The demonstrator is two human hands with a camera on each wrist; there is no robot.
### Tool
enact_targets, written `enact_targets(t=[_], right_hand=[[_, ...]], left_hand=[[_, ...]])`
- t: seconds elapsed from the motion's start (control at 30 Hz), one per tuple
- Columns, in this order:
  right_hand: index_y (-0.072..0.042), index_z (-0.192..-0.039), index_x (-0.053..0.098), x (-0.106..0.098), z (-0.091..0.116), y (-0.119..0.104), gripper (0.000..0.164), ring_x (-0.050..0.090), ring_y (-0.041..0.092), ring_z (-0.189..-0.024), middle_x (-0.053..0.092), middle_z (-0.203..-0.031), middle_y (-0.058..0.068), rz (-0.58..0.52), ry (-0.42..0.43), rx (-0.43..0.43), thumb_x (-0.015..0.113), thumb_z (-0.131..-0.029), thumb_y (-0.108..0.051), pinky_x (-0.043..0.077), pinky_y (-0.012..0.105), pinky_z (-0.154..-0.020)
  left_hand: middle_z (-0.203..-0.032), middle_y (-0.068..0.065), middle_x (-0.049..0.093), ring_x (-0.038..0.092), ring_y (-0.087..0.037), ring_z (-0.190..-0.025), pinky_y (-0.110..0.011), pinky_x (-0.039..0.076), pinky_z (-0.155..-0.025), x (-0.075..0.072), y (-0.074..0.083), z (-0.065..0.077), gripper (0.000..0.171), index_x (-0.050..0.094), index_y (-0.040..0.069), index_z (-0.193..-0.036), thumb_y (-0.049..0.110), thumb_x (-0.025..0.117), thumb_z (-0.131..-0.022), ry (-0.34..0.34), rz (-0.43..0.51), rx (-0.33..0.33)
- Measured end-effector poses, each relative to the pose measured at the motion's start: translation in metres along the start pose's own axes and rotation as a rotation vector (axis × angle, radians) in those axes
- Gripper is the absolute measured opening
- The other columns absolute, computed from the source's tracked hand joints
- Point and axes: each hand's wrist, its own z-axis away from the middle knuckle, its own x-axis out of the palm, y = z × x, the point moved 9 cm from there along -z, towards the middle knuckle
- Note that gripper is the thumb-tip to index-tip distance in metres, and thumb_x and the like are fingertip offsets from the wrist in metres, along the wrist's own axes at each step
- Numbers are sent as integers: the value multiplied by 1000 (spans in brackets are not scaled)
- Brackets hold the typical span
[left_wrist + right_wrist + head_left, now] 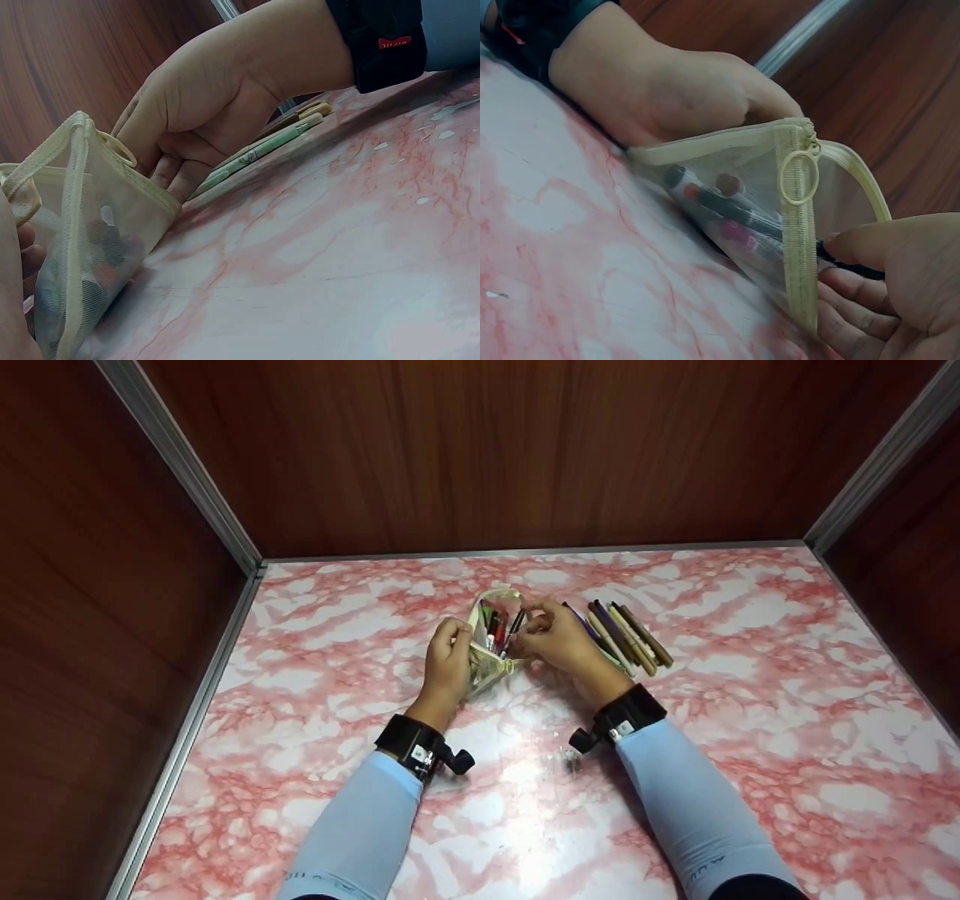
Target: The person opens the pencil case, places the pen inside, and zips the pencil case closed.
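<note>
A pale yellow mesh zip pouch (489, 669) stands with its mouth unzipped on the marbled table. My left hand (448, 664) grips its near left side, thumb over the rim. Inside lie several pens, among them a red pen (500, 628). The fingers of my right hand (561, 639) are in the mouth of the pouch. In the right wrist view, that hand pinches a black pen (861, 269), whose other end runs down behind the mesh. A ring-shaped zipper pull (799, 178) hangs at the corner of the opening.
Right of the pouch, several pens (628, 636) lie side by side on the table, brown, beige and purple ones among them. A light green pen (259, 156) is nearest the right hand. Dark wood panels (525, 457) enclose the back and sides.
</note>
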Motion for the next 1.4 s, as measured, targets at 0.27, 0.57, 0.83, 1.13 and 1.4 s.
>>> enact_targets(t=[0.27,0.57,0.83,1.13,1.4], right_hand=[[-2,-149,72,-4,1,4,47,72,18,-103,78,-131,20,145,-22,95,79,-103,-10,63,21,-81],[1,-142,71,-29,-1,-2,35,78,39,-100,76,-120,29,67,5,70,69,-107,-3,69,41,-87],[1,-139,74,-61,-1,-13,34,73,29,-100,77,-114,16,290,87,-1,72,-107,-12,59,25,-75],[0,-143,73,-98,4,-14,37,71,33,-115,77,-128,23,428,201,23,69,-111,-18,57,41,-96],[2,-146,70,-120,8,-7,43,68,42,-124,73,-136,28,524,221,62,68,-110,-23,56,58,-109]], left_hand=[[-95,0,54,53,-7,-72,-22,50,-69,0,1,1,19,65,-3,-102,7,53,-112,-4,7,11],[-97,-3,56,53,-11,-85,-25,48,-79,-1,1,-1,18,65,-4,-102,7,54,-111,2,-24,32],[-96,-2,57,53,-11,-82,-26,48,-76,-2,-4,-1,20,66,1,-101,13,55,-113,8,-3,60],[-99,-6,60,56,-15,-90,-28,49,-82,0,-2,0,18,66,-2,-101,10,55,-111,7,-17,43],[-99,-3,58,55,-13,-87,-26,50,-81,0,-1,0,19,66,-1,-102,9,55,-113,2,-24,26]])
